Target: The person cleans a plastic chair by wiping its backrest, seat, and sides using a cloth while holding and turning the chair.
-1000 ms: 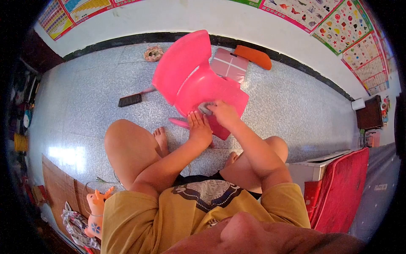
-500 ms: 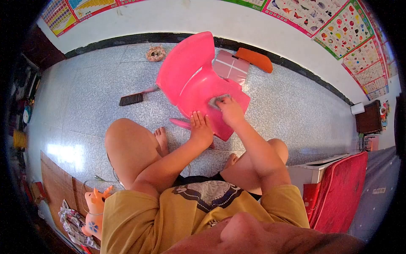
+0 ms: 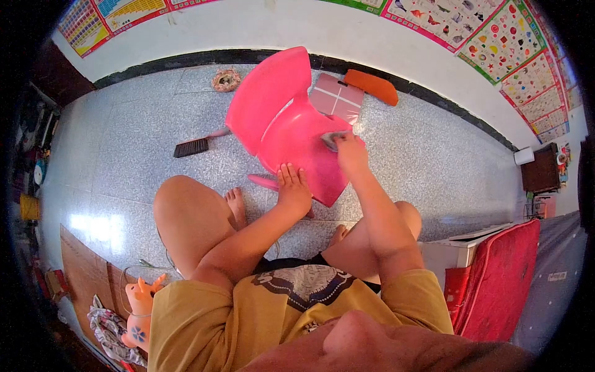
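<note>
A pink plastic chair (image 3: 290, 139) stands in front of me, its curved backrest toward the upper left. My left hand (image 3: 294, 188) lies flat on the near edge of the seat, fingers stretched out and slightly apart. At the right side of the seat, my right hand (image 3: 352, 153) is closed around a small grey cloth (image 3: 332, 141) and presses it to the surface. Part of the cloth is hidden under the fingers.
A black-bristled brush (image 3: 191, 147) lies left of the chair. Behind it are a pink bathroom scale (image 3: 336, 96), an orange board (image 3: 372, 87) and a round patterned object (image 3: 226, 80). An orange toy animal (image 3: 140, 310) and a red cushion (image 3: 499, 276) flank me.
My right hand has slid the grey cloth a little to the right and up across the seat. My left hand stays in place on the seat edge.
</note>
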Available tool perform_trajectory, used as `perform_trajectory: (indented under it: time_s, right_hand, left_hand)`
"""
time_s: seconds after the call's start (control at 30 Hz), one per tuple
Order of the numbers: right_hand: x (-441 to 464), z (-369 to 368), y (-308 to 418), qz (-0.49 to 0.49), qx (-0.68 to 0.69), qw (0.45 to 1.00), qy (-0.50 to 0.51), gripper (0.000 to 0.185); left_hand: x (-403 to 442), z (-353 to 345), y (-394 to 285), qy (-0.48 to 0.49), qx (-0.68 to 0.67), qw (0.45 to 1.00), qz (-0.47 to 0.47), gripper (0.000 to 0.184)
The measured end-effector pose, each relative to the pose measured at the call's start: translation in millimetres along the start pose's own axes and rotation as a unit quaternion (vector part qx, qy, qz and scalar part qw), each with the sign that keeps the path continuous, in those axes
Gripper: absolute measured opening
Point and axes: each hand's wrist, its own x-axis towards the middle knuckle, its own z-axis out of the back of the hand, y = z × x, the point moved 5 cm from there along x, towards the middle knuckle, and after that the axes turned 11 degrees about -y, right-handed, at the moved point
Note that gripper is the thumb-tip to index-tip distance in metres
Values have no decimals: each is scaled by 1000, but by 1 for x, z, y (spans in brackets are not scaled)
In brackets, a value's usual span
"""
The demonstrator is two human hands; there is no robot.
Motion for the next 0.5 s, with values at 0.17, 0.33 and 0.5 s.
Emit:
perform_trajectory:
  time_s: [0.17, 0.33, 0.5]
  right_hand:
    - [0, -22, -12, 13, -38, 999, 19, 32]
    - [-33, -18, 56, 114, 55, 990, 63, 30]
    - [-37, -21, 70, 161, 59, 981, 90, 34]
  left_hand:
    - [0, 2, 0, 6, -2, 1000, 3, 81]
    - [-1, 7, -1, 12, 5, 1000, -1, 80]
    - [0, 2, -1, 26, 15, 1000, -5, 79]
